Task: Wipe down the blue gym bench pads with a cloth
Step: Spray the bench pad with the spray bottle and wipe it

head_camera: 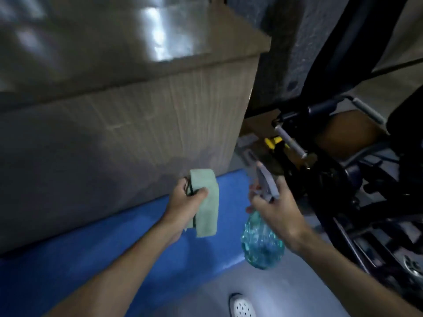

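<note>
A long blue bench pad [128, 243] runs from the lower left toward the centre, under both of my arms. My left hand [185, 202] grips a folded pale green cloth [206, 209] that hangs a little above the pad. My right hand [277, 211] is closed around the neck of a clear spray bottle [262, 243] holding blue liquid. Its grey trigger head [266, 181] points up and away from me. The bottle hangs past the pad's right edge.
A large cardboard box [128, 124] stands right behind the pad and fills the left and centre. Black gym machine frames and metal bars [320, 170] crowd the right side. Grey floor with a round drain cover [242, 306] lies below.
</note>
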`<state>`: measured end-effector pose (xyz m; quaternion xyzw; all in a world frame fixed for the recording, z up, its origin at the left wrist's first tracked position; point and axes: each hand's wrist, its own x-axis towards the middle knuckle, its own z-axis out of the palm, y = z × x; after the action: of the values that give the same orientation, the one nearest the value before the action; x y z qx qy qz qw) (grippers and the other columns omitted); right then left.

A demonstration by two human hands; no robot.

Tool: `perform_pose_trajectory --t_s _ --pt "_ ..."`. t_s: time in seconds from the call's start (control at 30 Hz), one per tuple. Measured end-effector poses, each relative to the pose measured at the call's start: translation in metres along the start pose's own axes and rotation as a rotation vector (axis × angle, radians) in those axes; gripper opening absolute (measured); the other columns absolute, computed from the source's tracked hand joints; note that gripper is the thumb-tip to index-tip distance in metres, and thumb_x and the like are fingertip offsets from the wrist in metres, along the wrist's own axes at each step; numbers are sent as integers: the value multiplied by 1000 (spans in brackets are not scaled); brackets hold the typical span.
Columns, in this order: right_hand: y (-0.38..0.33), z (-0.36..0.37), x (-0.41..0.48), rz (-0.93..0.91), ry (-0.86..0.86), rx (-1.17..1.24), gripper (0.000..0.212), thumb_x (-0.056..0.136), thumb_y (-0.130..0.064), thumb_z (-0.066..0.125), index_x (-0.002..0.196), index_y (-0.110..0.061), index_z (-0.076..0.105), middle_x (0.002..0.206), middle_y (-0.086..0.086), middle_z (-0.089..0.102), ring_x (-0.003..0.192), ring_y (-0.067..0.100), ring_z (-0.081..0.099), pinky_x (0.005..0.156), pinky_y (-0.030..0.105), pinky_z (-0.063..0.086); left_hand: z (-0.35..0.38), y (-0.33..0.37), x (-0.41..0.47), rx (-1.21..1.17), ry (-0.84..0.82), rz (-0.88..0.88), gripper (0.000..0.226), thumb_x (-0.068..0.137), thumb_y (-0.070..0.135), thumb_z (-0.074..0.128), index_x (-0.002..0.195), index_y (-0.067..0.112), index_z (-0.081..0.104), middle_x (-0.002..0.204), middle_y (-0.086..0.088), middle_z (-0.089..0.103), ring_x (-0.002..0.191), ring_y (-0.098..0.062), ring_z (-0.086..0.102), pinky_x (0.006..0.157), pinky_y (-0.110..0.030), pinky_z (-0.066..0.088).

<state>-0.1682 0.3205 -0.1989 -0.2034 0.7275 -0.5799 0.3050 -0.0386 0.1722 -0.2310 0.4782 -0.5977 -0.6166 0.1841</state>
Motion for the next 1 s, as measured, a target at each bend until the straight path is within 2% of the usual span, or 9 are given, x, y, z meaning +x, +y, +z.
perform_pose_trajectory --t_s 0.13,0.23,0.37,0.47,0.57,0.67,0.83,0.9,1.0 --pt "126 -7 7 203 24 -153 9 91 1 56 100 2 59 81 11 56 62 12 58 65 38 60 42 -95 43 21 59 -103 12 91 18 67 91 16 55 95 -6 68 84 -22 65 70 -36 52" --pt "190 -10 24 326 18 -284 10 90 -9 56 83 -2 56 65 5 54 64 31 66 50 32 49 66 -155 76 108 56 -136 14 95 12 61 106 13 51 105 -5 65 89 -20 63 68 -29 46" --pt "238 -9 48 313 -21 -502 18 87 -25 55 71 -17 50 63 3 56 61 29 54 57 36 44 86 -217 105 636 132 -110 78 88 15 63 152 19 19 149 -16 29 129 -35 41 103 -37 36" --pt "248 -7 61 298 -33 -592 18 87 -28 53 73 -16 51 64 2 56 64 28 56 62 38 49 97 -239 109 1032 44 51 77 90 39 55 155 35 14 164 -7 1 149 -29 9 116 -48 19" --pt "254 -7 65 325 -17 -573 20 86 -26 53 70 -15 50 64 4 56 66 31 59 66 43 54 103 -261 111 1228 -59 162 74 91 48 36 158 34 7 163 -4 17 148 -31 16 112 -50 27" --pt "260 -5 60 353 -28 -571 17 84 -24 52 70 -14 50 62 4 54 60 30 53 63 44 52 100 -269 113 1310 34 267 74 92 39 48 154 42 9 146 -7 42 128 -32 41 92 -50 40" --pt "266 7 50 344 -50 -580 18 86 -20 52 70 -14 47 61 3 51 55 24 44 55 37 41 80 -277 120 1394 -31 385 90 70 19 76 150 25 34 154 -9 31 136 -34 34 100 -49 35" --pt "268 12 46 329 -40 -582 20 86 -19 53 68 -15 44 59 2 49 54 23 41 55 36 40 82 -279 119 1392 -87 432 69 83 29 58 147 10 40 162 -8 23 147 -34 24 113 -52 28" --pt "269 18 41 321 -13 -554 14 87 -17 54 75 -11 52 59 1 49 52 20 42 53 33 40 84 -284 115 1318 -77 424 69 90 46 29 149 11 36 154 -18 38 143 -39 34 112 -56 31"
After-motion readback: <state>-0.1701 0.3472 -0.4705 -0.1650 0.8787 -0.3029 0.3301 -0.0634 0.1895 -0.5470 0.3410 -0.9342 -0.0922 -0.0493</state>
